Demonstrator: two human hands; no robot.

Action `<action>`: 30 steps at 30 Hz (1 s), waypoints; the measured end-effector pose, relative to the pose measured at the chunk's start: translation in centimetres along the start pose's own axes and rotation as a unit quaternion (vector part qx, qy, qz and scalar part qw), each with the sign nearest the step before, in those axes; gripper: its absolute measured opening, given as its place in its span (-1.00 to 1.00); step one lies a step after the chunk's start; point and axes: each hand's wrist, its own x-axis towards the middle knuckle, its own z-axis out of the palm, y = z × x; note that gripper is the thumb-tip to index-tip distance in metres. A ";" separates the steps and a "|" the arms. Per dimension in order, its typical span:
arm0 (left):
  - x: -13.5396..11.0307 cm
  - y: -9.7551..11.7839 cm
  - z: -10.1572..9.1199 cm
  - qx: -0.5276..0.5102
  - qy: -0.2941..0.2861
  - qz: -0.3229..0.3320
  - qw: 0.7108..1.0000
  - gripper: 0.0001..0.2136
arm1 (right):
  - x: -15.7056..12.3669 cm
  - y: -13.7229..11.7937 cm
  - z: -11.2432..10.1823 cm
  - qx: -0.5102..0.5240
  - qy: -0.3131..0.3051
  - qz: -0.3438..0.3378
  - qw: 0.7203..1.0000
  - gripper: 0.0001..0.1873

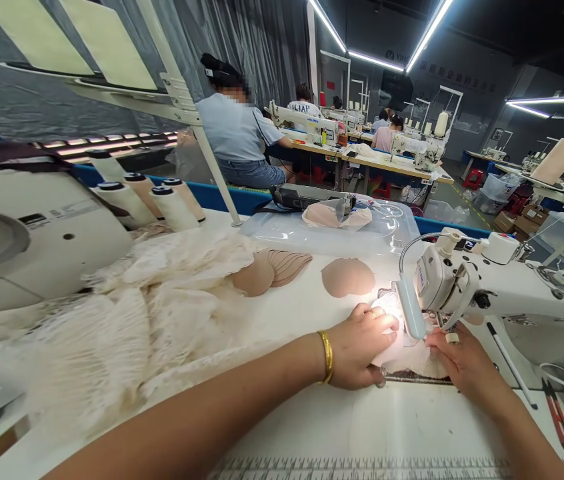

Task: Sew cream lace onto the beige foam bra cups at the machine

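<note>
Background: person [237,137] seated by grey curtain [272,40]
White table [282,433]: lace [127,333] heaped left
Pale fabric [415,363]: under the sewing machine lamp [411,310]
Left hand [362,347]: on the fabric — hold unclear
Right hand [469,363]: at its right edge — cannot tell whether pinching

My white counter [307,427] carries heaped pale lace [127,333] at left, tan pads [348,277] in the middle and a clear tub [282,230] behind them. My machine [537,287] stands at right, near a pale rod [511,365] and red snips [560,420] (blades pointing away from me). A ruler [387,469] lines the near edge.
</note>
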 end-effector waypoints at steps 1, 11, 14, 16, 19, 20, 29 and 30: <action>0.0 -0.1 -0.1 0.000 0.005 0.019 1.000 -0.76 | 0.0 0.1 -0.7 0.019 -0.022 0.008 1.000 -0.76; 1.1 -0.8 0.6 0.024 0.048 0.073 0.996 -0.73 | 0.7 -0.5 0.6 0.214 -0.001 0.098 0.972 -0.59; 1.4 -1.4 0.9 0.024 0.065 0.083 0.994 -0.71 | 0.7 -1.0 2.4 0.101 -0.016 0.078 0.992 -0.69; 1.7 -1.8 1.1 0.023 0.078 0.087 0.993 -0.70 | 0.5 -1.1 2.9 0.056 -0.039 0.077 0.995 -0.69; 1.9 -2.2 1.3 0.015 0.093 0.092 0.991 -0.68 | 0.2 -1.0 2.9 0.022 -0.054 0.089 0.994 -0.68; 2.0 -2.3 1.3 0.010 0.097 0.093 0.991 -0.67 | 0.2 -0.9 2.9 0.017 -0.055 0.089 0.994 -0.68; 1.9 -2.0 1.1 0.003 0.103 0.086 0.991 -0.77 | 0.2 -0.7 3.2 -0.007 -0.036 0.069 0.997 -0.69; 1.9 -2.0 1.1 0.003 0.103 0.085 0.991 -0.77 | 0.2 -0.6 3.2 -0.008 -0.030 0.067 0.997 -0.69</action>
